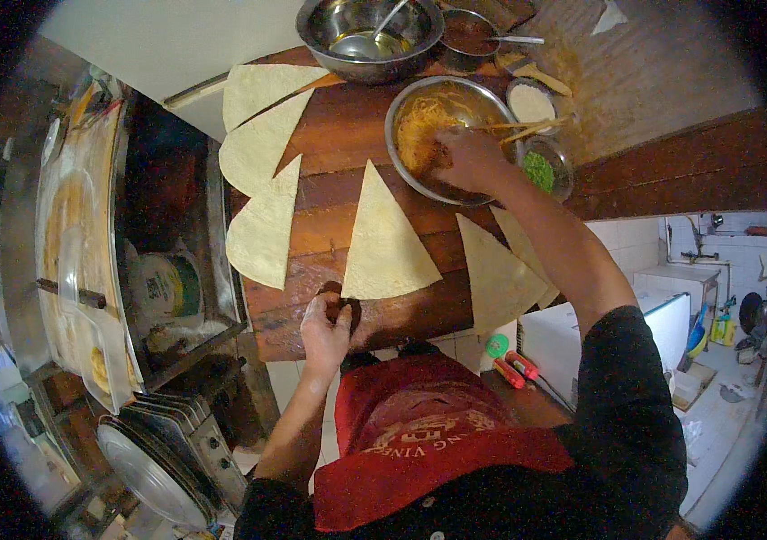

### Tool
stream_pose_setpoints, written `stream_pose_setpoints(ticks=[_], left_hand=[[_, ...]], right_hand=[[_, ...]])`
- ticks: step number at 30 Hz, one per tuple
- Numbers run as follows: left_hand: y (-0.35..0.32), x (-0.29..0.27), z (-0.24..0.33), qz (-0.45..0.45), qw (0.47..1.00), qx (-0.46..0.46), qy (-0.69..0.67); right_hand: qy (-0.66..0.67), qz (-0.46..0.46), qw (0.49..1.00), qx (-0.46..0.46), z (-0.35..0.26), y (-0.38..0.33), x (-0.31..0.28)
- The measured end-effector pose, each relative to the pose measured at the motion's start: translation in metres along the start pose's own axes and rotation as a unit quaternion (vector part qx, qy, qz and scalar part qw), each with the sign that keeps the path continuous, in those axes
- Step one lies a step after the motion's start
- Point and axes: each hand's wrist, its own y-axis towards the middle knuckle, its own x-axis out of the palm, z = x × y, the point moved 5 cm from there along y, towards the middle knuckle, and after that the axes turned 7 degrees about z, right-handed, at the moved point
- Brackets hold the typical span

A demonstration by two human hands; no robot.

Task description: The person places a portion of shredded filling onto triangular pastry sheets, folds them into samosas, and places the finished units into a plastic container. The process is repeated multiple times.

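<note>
My right hand (472,162) reaches into a steel mixing bowl (394,135), its fingers bent into an orange shredded mixture (427,135); the fingertips are partly hidden in shadow. At the board's near edge is my left hand (327,326), loosely curled with thumb and fingers apart and nothing visible in it. It is beside the lower left corner of a pale triangular dough sheet (388,243), which lies flat with its point away from me. More dough pieces (262,229) overlap along the left, and others (502,279) lie at the right edge under my right forearm.
A large metal bowl (311,40) with a ladle and oil stands at the back. Near it are a small pot (469,40) of reddish sauce, a brush (541,74), a white-filled bowl (532,103), chopsticks (527,126) and chopped greens (538,169). Trays (154,468) stack at lower left.
</note>
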Motion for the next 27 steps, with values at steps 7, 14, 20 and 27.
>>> stream_pose_setpoints(ticks=[7, 14, 20, 27], left_hand=[[0.001, 0.008, 0.007, -0.001, 1.0, -0.024, -0.005], [0.013, 0.016, 0.005, 0.013, 0.997, 0.032, 0.074], [0.022, 0.029, 0.015, -0.02, 0.989, -0.055, 0.134], [0.029, 0.038, 0.005, -0.05, 0.993, -0.085, 0.06]], right_hand=[[-0.077, 0.036, 0.996, -0.032, -0.001, 0.01, 0.034], [0.122, 0.135, 0.983, -0.026, 0.029, 0.012, 0.014], [0.196, 0.114, 0.973, 0.033, 0.039, 0.006, 0.005], [0.229, 0.166, 0.959, 0.007, 0.016, -0.01, -0.032]])
